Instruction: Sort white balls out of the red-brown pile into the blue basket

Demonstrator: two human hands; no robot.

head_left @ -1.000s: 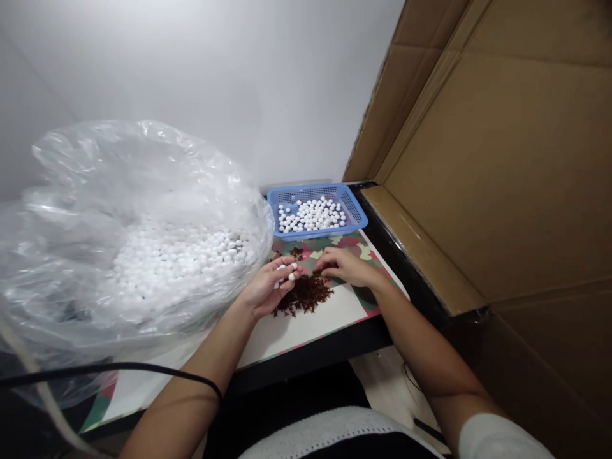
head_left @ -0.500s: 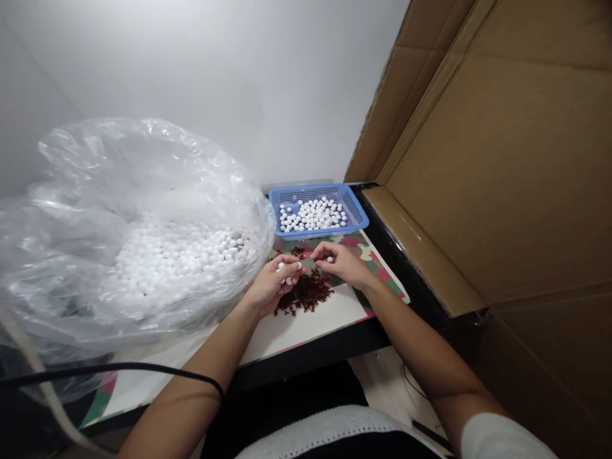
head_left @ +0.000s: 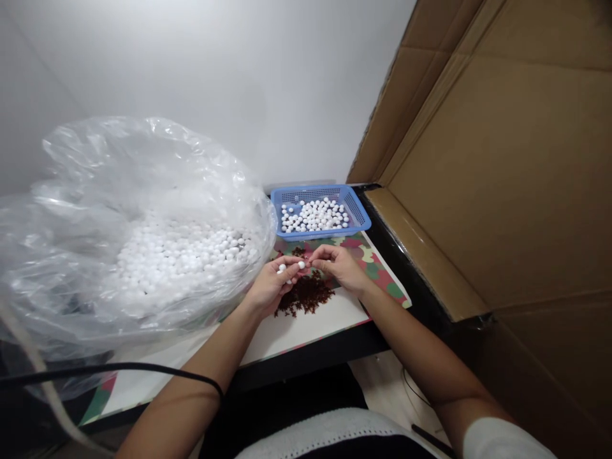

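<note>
My left hand (head_left: 271,286) is cupped palm-up over the table, its fingers curled round a few small white balls (head_left: 291,267). My right hand (head_left: 337,264) meets it from the right, fingertips pinched against the ball at the left fingertips; whatever the pinch holds is too small to make out. Both hands hover just above a pile of dark reddish-brown bits (head_left: 306,294) on the mat. Beyond them stands a blue plastic basket (head_left: 356,210) with many white balls (head_left: 313,215) in it.
A big clear plastic bag (head_left: 95,191) full of white balls fills the left of the table. An open cardboard box (head_left: 502,166) rises at the right. The camouflage-edged white mat (head_left: 315,322) covers the table. A black cable (head_left: 119,368) crosses my left forearm.
My right hand lifted from the brown pile and moved left to the left hand's fingertips. A ball seen in the right fingers half a second ago no longer shows there.
</note>
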